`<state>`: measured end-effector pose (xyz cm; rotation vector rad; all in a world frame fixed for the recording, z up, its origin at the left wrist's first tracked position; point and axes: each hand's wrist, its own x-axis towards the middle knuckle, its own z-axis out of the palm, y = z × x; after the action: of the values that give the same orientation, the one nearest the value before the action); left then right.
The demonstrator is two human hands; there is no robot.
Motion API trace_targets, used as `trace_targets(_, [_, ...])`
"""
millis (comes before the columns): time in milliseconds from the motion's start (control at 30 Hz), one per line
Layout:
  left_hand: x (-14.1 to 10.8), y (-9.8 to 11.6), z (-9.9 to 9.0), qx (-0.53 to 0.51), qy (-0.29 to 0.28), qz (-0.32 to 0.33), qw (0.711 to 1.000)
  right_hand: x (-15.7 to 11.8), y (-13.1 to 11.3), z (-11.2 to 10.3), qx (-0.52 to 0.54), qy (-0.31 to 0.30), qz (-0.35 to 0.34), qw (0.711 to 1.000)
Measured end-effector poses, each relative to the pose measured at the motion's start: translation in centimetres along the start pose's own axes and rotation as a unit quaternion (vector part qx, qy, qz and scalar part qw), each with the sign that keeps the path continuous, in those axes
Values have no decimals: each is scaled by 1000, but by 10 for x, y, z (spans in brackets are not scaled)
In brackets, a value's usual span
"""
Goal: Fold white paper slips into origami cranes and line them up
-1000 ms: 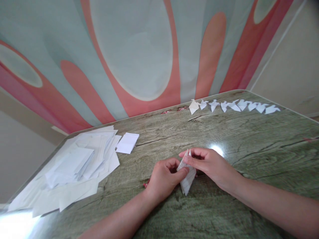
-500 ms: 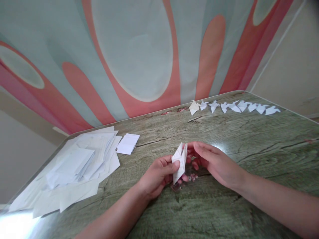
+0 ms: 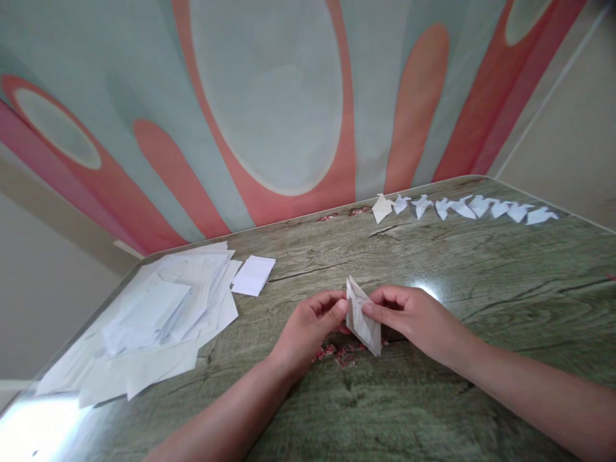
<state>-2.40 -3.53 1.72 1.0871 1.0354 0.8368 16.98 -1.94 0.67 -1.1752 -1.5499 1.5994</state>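
A small piece of folded white paper (image 3: 364,323), narrow and pointed at top and bottom, is held upright above the table between both hands. My left hand (image 3: 310,327) pinches its left edge between thumb and fingers. On the opposite side, my right hand (image 3: 409,314) grips it with the thumb on the near face and the fingers partly hidden behind. Reddish patches (image 3: 344,354) on the table surface show just below the paper.
A loose pile of white paper sheets (image 3: 168,321) covers the table's left side, with a small folded paper stack (image 3: 253,276) beside it. Several white origami birds (image 3: 443,207) stand in a row along the back right. Behind the wood-grain table (image 3: 308,410) rises a patterned wall (image 3: 269,96).
My right hand has closed onto the folded paper, which it was beside before. The paper has turned, its lower point now leaning right. The view has shifted slightly.
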Motion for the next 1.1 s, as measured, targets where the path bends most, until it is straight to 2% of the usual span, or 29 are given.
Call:
trace_targets(200, [-3, -7, 13, 3, 20, 7, 1000, -7, -2, 9, -81, 63, -14, 995])
trace_targets(333, [-4, -13, 17, -16, 21, -4, 1000, -7, 5, 14, -54, 70, -20, 996])
trace_targets(433, [-2, -14, 13, -22, 48, -23, 998, -5, 5, 13, -17, 72, -65, 995])
trace_targets(567, [-2, -9, 7, 107, 64, -28, 992, -5, -2, 3, -70, 105, -142, 982])
trace_targets(700, [-5, -5, 9, 199, 39, -8, 979, -3, -7, -6, -164, 44, -165, 972])
trace_targets(800, [-7, -4, 10, 217, 57, -17, 974, 0, -7, -8, -176, 36, -150, 972])
trace_targets(1000, [-8, -4, 8, 222, 90, -5, 971, 1, -2, -7, -107, -7, -49, 993])
trace_targets(1100, [-8, -4, 7, 219, 101, -5, 970, 1, -4, -8, -113, 3, -51, 992])
